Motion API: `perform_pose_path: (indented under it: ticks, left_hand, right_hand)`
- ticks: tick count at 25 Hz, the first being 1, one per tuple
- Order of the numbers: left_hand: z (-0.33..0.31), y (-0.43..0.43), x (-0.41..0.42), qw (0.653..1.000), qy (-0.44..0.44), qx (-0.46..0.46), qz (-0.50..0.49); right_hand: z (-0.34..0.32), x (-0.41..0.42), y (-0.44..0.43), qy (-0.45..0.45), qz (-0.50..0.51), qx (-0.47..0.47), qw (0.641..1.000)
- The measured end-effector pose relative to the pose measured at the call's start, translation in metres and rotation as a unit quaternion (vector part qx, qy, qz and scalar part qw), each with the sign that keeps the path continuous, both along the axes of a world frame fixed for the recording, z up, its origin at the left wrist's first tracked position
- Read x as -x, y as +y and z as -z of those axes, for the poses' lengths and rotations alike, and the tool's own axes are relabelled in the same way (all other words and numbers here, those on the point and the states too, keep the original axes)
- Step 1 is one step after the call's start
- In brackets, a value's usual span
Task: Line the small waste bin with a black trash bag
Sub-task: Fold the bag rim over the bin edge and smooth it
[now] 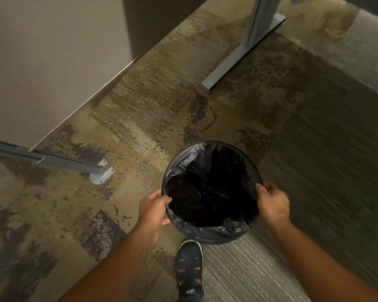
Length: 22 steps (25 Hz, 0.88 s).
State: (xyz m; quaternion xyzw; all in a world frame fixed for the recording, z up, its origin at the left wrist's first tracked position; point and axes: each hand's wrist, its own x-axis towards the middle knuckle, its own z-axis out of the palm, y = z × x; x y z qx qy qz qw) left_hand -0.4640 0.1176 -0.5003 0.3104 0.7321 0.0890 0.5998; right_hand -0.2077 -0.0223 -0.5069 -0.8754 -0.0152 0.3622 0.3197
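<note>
A small round waste bin (214,237) stands on the carpet just ahead of my foot. A black trash bag (210,192) lies inside it, its edge folded over the rim all the way round. My left hand (154,209) grips the bag-covered rim on the left side, thumb inside. On the right side, my right hand (273,203) pinches the rim the same way. The bin's own wall is hidden under the plastic.
A grey desk leg with a flat foot (244,46) stands at the back. A beige panel (42,62) and a grey metal rail with a white bracket (100,173) are at the left. My dark sandal (189,271) is right below the bin on patterned carpet.
</note>
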Motion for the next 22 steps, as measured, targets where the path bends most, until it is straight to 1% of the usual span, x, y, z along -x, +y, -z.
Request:
perform_pose_path:
  ticks: [3, 5, 7, 10, 14, 17, 18, 19, 20, 21, 22]
  left_hand:
    - [0.009, 0.044, 0.007, 0.999, -0.010, -0.022, -0.032]
    - [0.014, 0.072, 0.010, 0.999, -0.018, -0.029, -0.035]
    - [0.018, 0.097, 0.012, 0.999, -0.032, -0.027, -0.034]
    - [0.023, 0.120, 0.013, 0.999, -0.030, -0.021, -0.029]
    - [0.030, 0.121, 0.015, 1.000, -0.012, -0.015, 0.012]
    - [0.027, 0.117, 0.010, 0.995, 0.027, -0.067, 0.073]
    - [0.024, 0.115, 0.007, 0.987, 0.064, -0.079, 0.123]
    - [0.022, 0.113, 0.005, 0.971, 0.112, -0.089, 0.192]
    - [0.021, 0.109, 0.005, 0.939, 0.169, -0.105, 0.279]
    - [0.019, 0.104, 0.004, 0.895, 0.225, -0.130, 0.362]
    - [0.016, 0.096, 0.002, 0.844, 0.270, -0.177, 0.429]
  right_hand:
    - [0.004, 0.003, 0.057, 0.023, -0.016, -0.014, 1.000]
    - [0.006, 0.002, 0.086, 0.047, -0.020, -0.019, 0.999]
    - [0.008, 0.002, 0.109, 0.073, -0.024, -0.020, 0.997]
    - [0.011, 0.000, 0.129, 0.079, -0.022, -0.034, 0.996]
    - [0.012, 0.006, 0.135, 0.094, -0.064, -0.035, 0.993]
    - [0.006, 0.005, 0.134, 0.101, -0.094, -0.031, 0.990]
    - [0.002, 0.004, 0.134, 0.096, -0.128, -0.010, 0.987]
    - [-0.001, 0.005, 0.132, 0.078, -0.173, 0.017, 0.982]
    - [-0.003, 0.006, 0.130, 0.042, -0.218, 0.045, 0.974]
    - [-0.006, 0.008, 0.129, -0.002, -0.259, 0.069, 0.964]
    - [-0.011, 0.011, 0.127, -0.034, -0.293, 0.081, 0.952]
